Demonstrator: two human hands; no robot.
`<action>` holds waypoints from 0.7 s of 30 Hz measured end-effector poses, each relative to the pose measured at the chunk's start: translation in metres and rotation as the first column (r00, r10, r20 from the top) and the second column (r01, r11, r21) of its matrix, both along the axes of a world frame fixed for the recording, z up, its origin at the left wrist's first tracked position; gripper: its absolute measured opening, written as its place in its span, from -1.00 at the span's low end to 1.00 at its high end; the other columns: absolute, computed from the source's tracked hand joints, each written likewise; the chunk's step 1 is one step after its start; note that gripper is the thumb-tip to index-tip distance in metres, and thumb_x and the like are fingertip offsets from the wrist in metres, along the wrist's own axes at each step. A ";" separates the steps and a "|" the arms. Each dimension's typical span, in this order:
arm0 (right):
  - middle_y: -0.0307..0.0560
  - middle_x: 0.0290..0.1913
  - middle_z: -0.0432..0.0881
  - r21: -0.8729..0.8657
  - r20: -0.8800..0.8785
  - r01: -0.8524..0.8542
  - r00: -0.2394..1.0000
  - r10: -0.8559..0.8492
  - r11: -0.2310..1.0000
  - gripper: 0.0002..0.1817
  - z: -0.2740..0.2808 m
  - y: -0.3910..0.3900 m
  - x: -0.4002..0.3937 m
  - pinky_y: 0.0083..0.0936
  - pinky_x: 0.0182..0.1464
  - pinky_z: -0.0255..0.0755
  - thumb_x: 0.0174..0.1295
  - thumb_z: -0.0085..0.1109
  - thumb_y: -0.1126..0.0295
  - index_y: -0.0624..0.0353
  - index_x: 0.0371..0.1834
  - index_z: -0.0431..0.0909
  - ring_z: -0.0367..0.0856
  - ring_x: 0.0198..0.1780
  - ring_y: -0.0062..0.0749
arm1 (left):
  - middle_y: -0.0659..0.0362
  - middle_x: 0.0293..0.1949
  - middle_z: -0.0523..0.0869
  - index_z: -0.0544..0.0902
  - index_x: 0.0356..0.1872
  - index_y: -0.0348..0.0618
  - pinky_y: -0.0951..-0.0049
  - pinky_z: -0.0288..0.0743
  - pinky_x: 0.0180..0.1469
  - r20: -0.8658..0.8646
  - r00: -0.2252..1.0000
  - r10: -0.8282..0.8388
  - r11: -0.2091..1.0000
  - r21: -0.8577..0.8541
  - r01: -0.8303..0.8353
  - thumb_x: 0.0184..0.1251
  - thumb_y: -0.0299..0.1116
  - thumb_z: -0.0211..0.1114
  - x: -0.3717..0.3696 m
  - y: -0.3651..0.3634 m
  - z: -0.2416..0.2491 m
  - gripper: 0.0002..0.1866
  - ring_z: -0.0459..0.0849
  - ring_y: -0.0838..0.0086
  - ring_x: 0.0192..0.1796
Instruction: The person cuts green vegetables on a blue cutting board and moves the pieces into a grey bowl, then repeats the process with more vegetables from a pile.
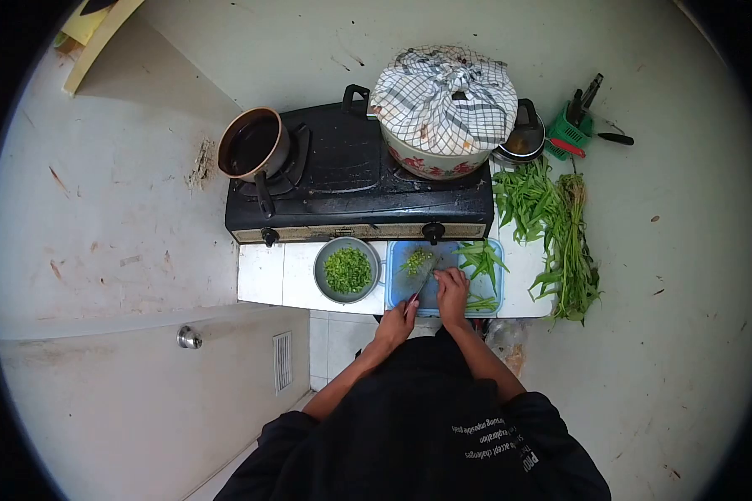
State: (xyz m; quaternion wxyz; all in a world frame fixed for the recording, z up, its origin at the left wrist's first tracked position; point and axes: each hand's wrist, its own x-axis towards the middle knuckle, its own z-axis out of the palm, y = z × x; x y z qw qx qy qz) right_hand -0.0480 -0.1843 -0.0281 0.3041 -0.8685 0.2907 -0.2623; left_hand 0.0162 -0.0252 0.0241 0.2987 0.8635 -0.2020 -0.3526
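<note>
My left hand is closed around the handle of a knife, whose blade reaches over a blue cutting board. Close to the blade, my right hand is curled down on the board with its fingers bent; whatever lies under the fingertips is too small to make out. Chopped green bits lie by the blade's far end. Leafy greens rest on the board's right part, with cut green stems nearer me. A grey bowl of finely chopped greens stands left of the board.
Behind the board is a black gas stove. It carries a saucepan of dark liquid and a large pot under a tied checked cloth. Long-stemmed greens lie at right, below a green knife basket.
</note>
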 end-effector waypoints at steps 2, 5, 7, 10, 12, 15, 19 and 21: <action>-0.16 -0.18 0.59 0.003 -0.002 0.001 1.000 -0.001 1.000 -0.83 0.000 0.000 0.001 -0.18 -0.01 0.34 0.19 0.24 0.56 0.08 -0.21 0.73 0.56 -0.06 -0.14 | -0.36 -0.35 0.70 0.61 -0.14 -0.34 -0.18 0.54 -0.08 -0.001 1.000 0.012 1.000 -0.005 -0.012 0.61 0.08 0.01 -0.005 0.004 -0.001 -0.45 0.69 -0.34 -0.12; -0.16 -0.19 0.59 -0.004 0.000 0.001 1.000 -0.001 1.000 -0.86 0.000 -0.001 0.001 -0.19 -0.01 0.34 0.21 0.24 0.54 0.08 -0.22 0.72 0.56 -0.06 -0.14 | -0.35 -0.34 0.70 0.61 -0.13 -0.35 -0.15 0.54 -0.07 0.007 1.000 0.010 1.000 -0.014 -0.010 0.61 0.08 0.02 -0.006 0.005 -0.005 -0.44 0.69 -0.34 -0.12; -0.15 -0.19 0.59 -0.015 0.003 0.006 1.000 -0.006 1.000 -0.87 -0.003 0.000 0.002 -0.18 -0.01 0.35 0.21 0.24 0.53 0.09 -0.22 0.72 0.57 -0.06 -0.14 | -0.36 -0.33 0.70 0.62 -0.12 -0.34 -0.15 0.54 -0.07 0.002 1.000 0.012 1.000 -0.020 -0.012 0.61 0.08 0.02 -0.008 0.005 -0.008 -0.45 0.69 -0.34 -0.11; -0.15 -0.19 0.59 -0.019 0.001 0.012 1.000 -0.012 1.000 -0.87 -0.002 -0.001 0.002 -0.18 -0.01 0.35 0.22 0.24 0.53 0.09 -0.23 0.71 0.57 -0.06 -0.15 | -0.36 -0.31 0.70 0.62 -0.09 -0.33 -0.15 0.54 -0.06 0.002 1.000 0.013 1.000 0.001 -0.013 0.61 0.07 0.03 -0.010 0.003 -0.006 -0.46 0.68 -0.34 -0.09; -0.15 -0.19 0.59 -0.016 0.001 0.014 1.000 -0.014 1.000 -0.88 -0.001 0.000 0.002 -0.18 -0.02 0.35 0.22 0.23 0.53 0.09 -0.23 0.71 0.57 -0.06 -0.15 | -0.37 -0.30 0.70 0.63 -0.08 -0.32 -0.15 0.54 -0.06 0.004 1.000 0.014 1.000 0.000 -0.014 0.61 0.07 0.03 -0.009 0.001 -0.006 -0.46 0.68 -0.34 -0.09; -0.13 -0.20 0.60 -0.013 -0.001 0.012 1.000 -0.012 1.000 -0.89 0.000 0.000 0.002 -0.18 -0.02 0.35 0.22 0.24 0.53 0.11 -0.23 0.70 0.57 -0.07 -0.13 | -0.37 -0.30 0.70 0.63 -0.07 -0.33 -0.17 0.54 -0.07 0.027 0.999 0.017 0.999 -0.035 -0.016 0.61 0.06 0.03 -0.008 -0.007 -0.011 -0.46 0.68 -0.34 -0.09; -0.10 -0.21 0.62 -0.017 0.003 0.008 1.000 -0.007 1.000 -0.89 0.000 0.000 0.001 -0.19 -0.03 0.35 0.22 0.24 0.53 0.13 -0.23 0.70 0.58 -0.08 -0.09 | -0.38 -0.32 0.70 0.63 -0.08 -0.34 -0.19 0.53 -0.12 0.075 0.997 0.013 0.999 -0.054 -0.009 0.61 0.06 0.03 -0.007 -0.012 -0.020 -0.46 0.68 -0.35 -0.13; -0.10 -0.21 0.62 -0.016 0.003 0.007 1.000 -0.007 1.000 -0.89 0.000 -0.001 0.002 -0.19 -0.03 0.36 0.21 0.25 0.54 0.13 -0.23 0.70 0.58 -0.08 -0.09 | -0.38 -0.34 0.69 0.63 -0.09 -0.34 -0.21 0.53 -0.13 0.075 0.997 0.006 0.999 -0.041 -0.003 0.61 0.06 0.04 -0.007 -0.008 -0.019 -0.46 0.68 -0.36 -0.15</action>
